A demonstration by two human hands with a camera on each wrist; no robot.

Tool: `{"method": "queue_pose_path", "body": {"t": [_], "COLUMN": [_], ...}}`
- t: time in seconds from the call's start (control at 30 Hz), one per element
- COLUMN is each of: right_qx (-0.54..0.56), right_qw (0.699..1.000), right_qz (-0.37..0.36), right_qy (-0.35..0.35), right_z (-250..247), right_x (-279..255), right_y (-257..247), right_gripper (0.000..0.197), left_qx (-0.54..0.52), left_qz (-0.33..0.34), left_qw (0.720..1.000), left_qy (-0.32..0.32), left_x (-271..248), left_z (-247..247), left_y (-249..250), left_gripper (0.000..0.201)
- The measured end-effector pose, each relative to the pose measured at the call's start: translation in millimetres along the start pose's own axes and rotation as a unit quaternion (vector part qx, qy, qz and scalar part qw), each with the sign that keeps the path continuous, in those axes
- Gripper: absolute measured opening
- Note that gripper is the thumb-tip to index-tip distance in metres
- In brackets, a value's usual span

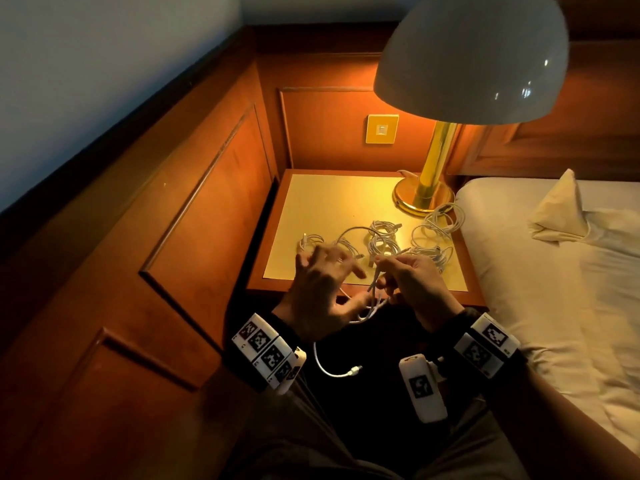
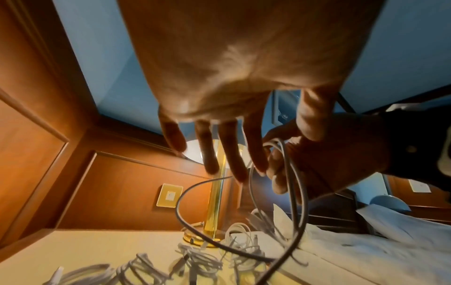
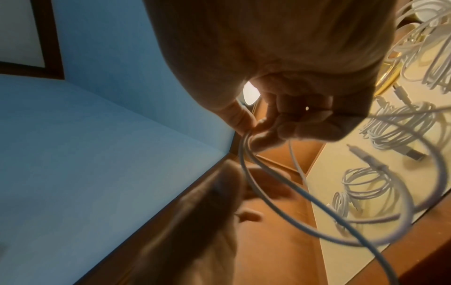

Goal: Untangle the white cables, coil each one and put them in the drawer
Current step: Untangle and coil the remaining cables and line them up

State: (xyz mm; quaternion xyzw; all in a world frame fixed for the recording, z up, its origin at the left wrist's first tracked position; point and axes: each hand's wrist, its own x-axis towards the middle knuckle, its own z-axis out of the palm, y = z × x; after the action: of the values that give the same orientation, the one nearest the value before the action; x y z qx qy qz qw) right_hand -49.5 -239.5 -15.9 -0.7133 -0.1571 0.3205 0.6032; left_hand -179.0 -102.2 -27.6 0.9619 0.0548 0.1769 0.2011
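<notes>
So the left hand (image 1: 320,292) is hovering over the front edge of the nightstand (image 1: 346,202), palm down, fingers spread out and pretty much straight, not gripping anything. It's motion-blurred in the head view, so I can't say for sure whether a fingertip brushes the cable (image 1: 372,299) next to it. That loose white cable hangs in loops between the two hands, just off the front edge, and its plug end (image 1: 355,370) dangles lower down in front of the dark clothing. The right hand (image 1: 412,289) sits just beside the left, knuckles up, fingers curled in; the right wrist view shows thumb and fingertips (image 3: 263,123) pinching a couple of strands of that cable together. Behind both hands, a bunch of other white cables (image 1: 381,237) lie in rough coils across the front half of the top, running toward the right edge near the brass lamp (image 1: 429,188). Bed (image 1: 554,271) is on the far right.
</notes>
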Motion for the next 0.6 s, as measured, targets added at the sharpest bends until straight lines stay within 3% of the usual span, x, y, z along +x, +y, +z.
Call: {"method": "queue_pose_path", "body": {"t": [0.07, 0.1, 0.23, 0.37, 0.43, 0.5, 0.53, 0.6], "right_qx": [-0.008, -0.007, 0.093, 0.141, 0.075, -0.088, -0.201, -0.402], "right_qw": [1.000, 1.000, 0.995, 0.987, 0.994, 0.992, 0.972, 0.898], "right_qz": [-0.006, -0.005, 0.034, 0.053, 0.036, 0.002, -0.004, 0.019], "right_qy": [0.012, 0.012, -0.019, -0.054, -0.068, -0.096, -0.125, -0.176], "right_z": [0.6, 0.9, 0.6, -0.5, -0.4, -4.1, -7.1, -12.0], "right_x": [2.6, 3.8, 5.2, 1.7, -0.5, -1.0, -0.7, -0.4], "right_y": [1.4, 2.3, 8.9, 19.7, 27.4, 41.5, 50.4, 69.0], "right_gripper": [0.029, 0.029, 0.032, 0.032, 0.023, 0.010, 0.008, 0.012], "left_qx": [-0.055, -0.104, -0.293, -0.366, -0.410, -0.463, -0.488, -0.532], "left_qz": [0.025, 0.022, -0.071, -0.152, -0.189, -0.221, -0.237, -0.261], "left_qw": [0.994, 0.989, 0.951, 0.918, 0.892, 0.859, 0.839, 0.803], "left_qy": [-0.094, -0.099, -0.075, -0.026, -0.018, 0.014, 0.036, 0.054], "left_x": [-1.5, -2.0, -1.7, 5.5, 9.0, 12.1, 13.9, 17.9], "left_z": [10.3, 14.0, 17.0, 10.5, 6.9, -0.7, -6.6, -19.4], "left_y": [-6.5, -8.9, -13.4, -19.4, -25.6, -31.3, -33.8, -38.2], "left_gripper": [0.026, 0.021, 0.017, 0.018, 0.020, 0.022, 0.023, 0.023]}}
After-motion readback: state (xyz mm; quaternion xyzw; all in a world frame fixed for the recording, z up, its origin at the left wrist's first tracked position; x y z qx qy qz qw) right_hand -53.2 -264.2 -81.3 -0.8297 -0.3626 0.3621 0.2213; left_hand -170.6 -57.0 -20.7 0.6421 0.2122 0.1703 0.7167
